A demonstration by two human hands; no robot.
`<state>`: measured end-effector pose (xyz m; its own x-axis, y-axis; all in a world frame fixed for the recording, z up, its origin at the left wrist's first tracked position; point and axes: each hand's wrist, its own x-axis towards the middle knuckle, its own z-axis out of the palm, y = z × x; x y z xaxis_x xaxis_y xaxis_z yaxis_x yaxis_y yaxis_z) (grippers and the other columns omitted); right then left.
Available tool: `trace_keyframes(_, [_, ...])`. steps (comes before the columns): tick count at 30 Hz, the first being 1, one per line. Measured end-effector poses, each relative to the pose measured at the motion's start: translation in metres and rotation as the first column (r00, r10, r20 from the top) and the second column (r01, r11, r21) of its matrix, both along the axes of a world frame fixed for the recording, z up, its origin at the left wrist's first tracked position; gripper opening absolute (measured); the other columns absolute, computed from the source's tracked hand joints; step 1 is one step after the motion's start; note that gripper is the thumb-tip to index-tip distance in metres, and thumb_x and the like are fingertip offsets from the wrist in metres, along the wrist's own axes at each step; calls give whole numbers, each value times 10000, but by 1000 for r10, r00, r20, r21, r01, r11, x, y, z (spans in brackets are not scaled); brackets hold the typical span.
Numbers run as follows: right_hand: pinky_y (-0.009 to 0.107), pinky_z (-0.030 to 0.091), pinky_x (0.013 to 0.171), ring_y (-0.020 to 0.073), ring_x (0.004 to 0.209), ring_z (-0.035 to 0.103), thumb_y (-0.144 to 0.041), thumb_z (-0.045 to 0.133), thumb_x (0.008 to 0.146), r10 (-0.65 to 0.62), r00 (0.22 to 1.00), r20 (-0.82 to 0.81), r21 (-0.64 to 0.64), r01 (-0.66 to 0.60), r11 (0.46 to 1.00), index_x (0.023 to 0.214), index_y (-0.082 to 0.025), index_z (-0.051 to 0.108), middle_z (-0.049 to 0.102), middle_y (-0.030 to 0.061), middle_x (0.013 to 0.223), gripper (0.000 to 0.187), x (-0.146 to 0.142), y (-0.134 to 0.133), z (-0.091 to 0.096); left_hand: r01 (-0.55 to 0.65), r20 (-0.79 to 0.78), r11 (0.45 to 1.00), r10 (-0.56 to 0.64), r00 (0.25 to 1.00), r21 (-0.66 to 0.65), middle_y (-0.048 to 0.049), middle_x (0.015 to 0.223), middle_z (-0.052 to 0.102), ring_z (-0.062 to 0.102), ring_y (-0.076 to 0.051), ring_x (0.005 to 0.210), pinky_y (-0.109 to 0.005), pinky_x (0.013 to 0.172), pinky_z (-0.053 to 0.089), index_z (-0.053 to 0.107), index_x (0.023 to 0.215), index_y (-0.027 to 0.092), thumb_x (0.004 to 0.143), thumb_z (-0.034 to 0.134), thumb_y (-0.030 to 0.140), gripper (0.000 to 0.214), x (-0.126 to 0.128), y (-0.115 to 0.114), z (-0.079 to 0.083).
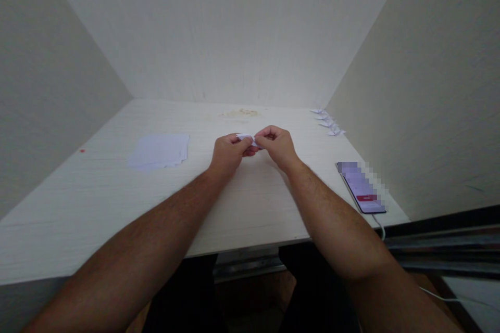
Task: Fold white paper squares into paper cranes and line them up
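Folded paper (pixel 245 136), small and white, is held between the two hands over the middle of the table (pixel 242 192). The left hand (pixel 228 152) has its grip closed around the left part, thumb lying on top. The right hand (pixel 278 145) pinches the other end, its grip also closed on the paper, with the two thumbs near each other. The fingers cover much of it, so its exact folded shape is hard to make out.

Taking the paper as the centre of the clock, a stain (pixel 246 113) marks the table at 12 o'clock, near the back wall (pixel 234 36). At 2 o'clock a row of small folded paper pieces (pixel 334 129) lies along the right wall (pixel 414 88). At 4 o'clock is a phone (pixel 355 182), screen lit and partly blurred, with a white cable (pixel 380 226) at its near end. At 9 o'clock lies a loose stack of white sheets (pixel 160 150), and beyond it, a red spot (pixel 82 151).
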<state>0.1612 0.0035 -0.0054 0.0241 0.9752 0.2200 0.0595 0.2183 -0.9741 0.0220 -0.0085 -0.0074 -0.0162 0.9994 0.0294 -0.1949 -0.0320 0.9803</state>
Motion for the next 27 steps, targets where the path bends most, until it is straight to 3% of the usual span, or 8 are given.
trace_keyframes(13, [260,485,580,123,600,608,-292,683,695,-41,993,111,55,35,998,728,-180,646,667,-5,650,123,0,3,-3,33,-14,999,-32,999,37,-94,711,734,703,-165,640,-294,653,593,715,779,84,704,761,256,193,-2,2,-4])
trace_keyframes(18, [263,499,588,121,585,615,-293,709,663,-3,999,49,62,0,998,727,-183,642,650,-24,626,144,-1,2,-4,38,6,996,-38,999,80,-80,715,740,702,-163,645,-289,651,591,721,793,86,670,800,264,230,-3,0,-3])
trace_keyframes(27, [258,517,582,109,564,599,-280,737,638,31,994,-108,-40,-35,999,669,-178,645,642,-26,606,141,-1,1,-2,40,-30,990,-36,999,134,-44,655,721,683,-152,599,-282,628,579,705,768,115,652,774,206,162,-2,-1,1])
